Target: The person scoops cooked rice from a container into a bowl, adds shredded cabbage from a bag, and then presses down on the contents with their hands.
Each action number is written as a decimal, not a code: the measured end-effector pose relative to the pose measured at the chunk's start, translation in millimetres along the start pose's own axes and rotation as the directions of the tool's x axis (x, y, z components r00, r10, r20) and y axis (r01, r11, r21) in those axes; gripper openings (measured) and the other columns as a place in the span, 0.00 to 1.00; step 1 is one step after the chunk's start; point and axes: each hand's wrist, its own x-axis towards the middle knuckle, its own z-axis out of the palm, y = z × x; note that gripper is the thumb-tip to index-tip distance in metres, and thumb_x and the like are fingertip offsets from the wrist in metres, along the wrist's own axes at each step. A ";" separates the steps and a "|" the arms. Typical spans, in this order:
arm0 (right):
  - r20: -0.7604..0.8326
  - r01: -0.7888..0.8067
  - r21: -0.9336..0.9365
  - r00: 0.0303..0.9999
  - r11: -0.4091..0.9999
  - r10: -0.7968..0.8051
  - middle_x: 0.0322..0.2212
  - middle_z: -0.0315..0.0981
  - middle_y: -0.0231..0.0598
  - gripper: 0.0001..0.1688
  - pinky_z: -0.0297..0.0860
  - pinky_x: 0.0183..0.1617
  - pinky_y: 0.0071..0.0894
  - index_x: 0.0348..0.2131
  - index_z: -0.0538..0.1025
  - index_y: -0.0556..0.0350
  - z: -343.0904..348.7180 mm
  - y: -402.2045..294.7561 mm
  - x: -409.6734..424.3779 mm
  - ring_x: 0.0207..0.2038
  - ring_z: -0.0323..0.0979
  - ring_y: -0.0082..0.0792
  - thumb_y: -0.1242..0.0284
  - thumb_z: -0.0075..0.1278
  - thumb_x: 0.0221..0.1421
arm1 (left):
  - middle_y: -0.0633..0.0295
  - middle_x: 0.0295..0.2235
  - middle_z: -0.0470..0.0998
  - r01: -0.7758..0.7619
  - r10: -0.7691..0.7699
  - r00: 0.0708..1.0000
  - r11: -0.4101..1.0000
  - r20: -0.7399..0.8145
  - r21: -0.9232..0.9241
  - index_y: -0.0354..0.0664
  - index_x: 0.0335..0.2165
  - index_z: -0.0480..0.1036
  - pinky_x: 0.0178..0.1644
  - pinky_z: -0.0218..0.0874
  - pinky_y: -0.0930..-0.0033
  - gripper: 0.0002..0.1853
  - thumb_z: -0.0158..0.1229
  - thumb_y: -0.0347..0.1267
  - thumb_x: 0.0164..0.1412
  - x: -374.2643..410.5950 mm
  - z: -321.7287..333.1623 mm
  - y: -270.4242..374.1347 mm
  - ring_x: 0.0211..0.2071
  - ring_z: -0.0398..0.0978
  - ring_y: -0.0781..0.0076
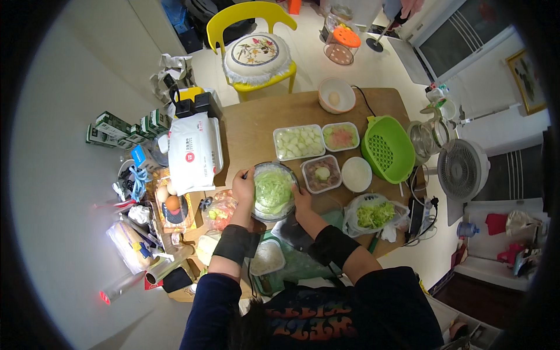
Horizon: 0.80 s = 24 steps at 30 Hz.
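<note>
A round bowl (pixel 274 192) with a dark rim and pale green shredded vegetable in it is between my two hands. My left hand (pixel 243 189) grips its left rim, and my right hand (pixel 302 202) grips its right side. Just left of the bowl lies a clear plastic bag (pixel 221 211) of red and green pieces. Beyond the bowl stand a container of pale green chunks (pixel 299 142) and a smaller one of green and pink food (pixel 340 136). To the right are a container of meat pieces (pixel 321 174) and a round white tub (pixel 356 174).
A green colander (pixel 388 149) and glass jars (pixel 431 136) line the right edge. A bag of leafy greens (pixel 375 214) sits nearer me. White wipes packs (pixel 191 153) and eggs (pixel 172 202) are on the left. A white bowl (pixel 337 96) holds an egg. Close to me is a white container (pixel 267 257).
</note>
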 end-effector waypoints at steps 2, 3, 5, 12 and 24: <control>0.183 -0.029 0.047 0.983 0.998 0.020 0.42 0.66 0.39 0.28 0.62 0.44 0.35 0.47 0.67 0.59 -2.3 0.0 4.5 0.43 0.65 0.35 0.58 0.49 0.53 | 0.60 0.23 0.77 0.025 -0.029 0.998 0.997 -0.048 -0.077 0.39 0.27 0.75 0.32 0.61 0.70 0.17 0.60 0.43 0.49 1.1 -1.7 -5.4 0.25 0.73 0.71; 0.267 -0.048 0.066 0.963 0.997 0.028 0.46 0.64 0.40 0.32 0.61 0.46 0.37 0.50 0.64 0.57 -6.9 0.9 6.6 0.46 0.63 0.37 0.57 0.49 0.53 | 0.60 0.22 0.76 0.047 -0.052 0.998 0.990 -0.036 -0.134 0.38 0.26 0.75 0.31 0.61 0.71 0.16 0.60 0.42 0.49 2.0 -2.1 -8.5 0.24 0.72 0.72; 0.316 -0.066 -0.008 0.947 0.998 0.065 0.47 0.63 0.40 0.33 0.61 0.47 0.38 0.52 0.62 0.57 -11.0 -0.3 13.7 0.47 0.62 0.37 0.58 0.49 0.53 | 0.62 0.20 0.75 0.089 -0.093 0.996 0.965 -0.003 -0.248 0.35 0.26 0.75 0.30 0.60 0.73 0.16 0.61 0.40 0.49 4.3 -3.3 -13.4 0.22 0.69 0.75; 0.634 -0.027 0.017 0.773 0.999 0.010 0.44 0.64 0.38 0.23 0.67 0.44 0.33 0.48 0.64 0.55 -30.7 -69.7 -40.9 0.45 0.66 0.33 0.66 0.48 0.55 | 0.66 0.19 0.73 0.128 -0.182 0.981 0.871 -0.070 -0.474 0.34 0.24 0.75 0.26 0.58 0.75 0.15 0.61 0.37 0.50 -0.4 -15.7 -21.5 0.20 0.65 0.80; 0.728 0.149 -0.045 0.682 0.988 -0.070 0.40 0.68 0.37 0.22 0.73 0.32 0.28 0.48 0.64 0.56 -68.8 -128.4 -90.5 0.36 0.72 0.30 0.68 0.46 0.54 | 0.65 0.23 0.74 0.218 -0.138 0.976 0.648 0.168 -0.730 0.36 0.24 0.72 0.27 0.58 0.79 0.11 0.57 0.34 0.54 -37.3 -53.8 40.7 0.23 0.68 0.80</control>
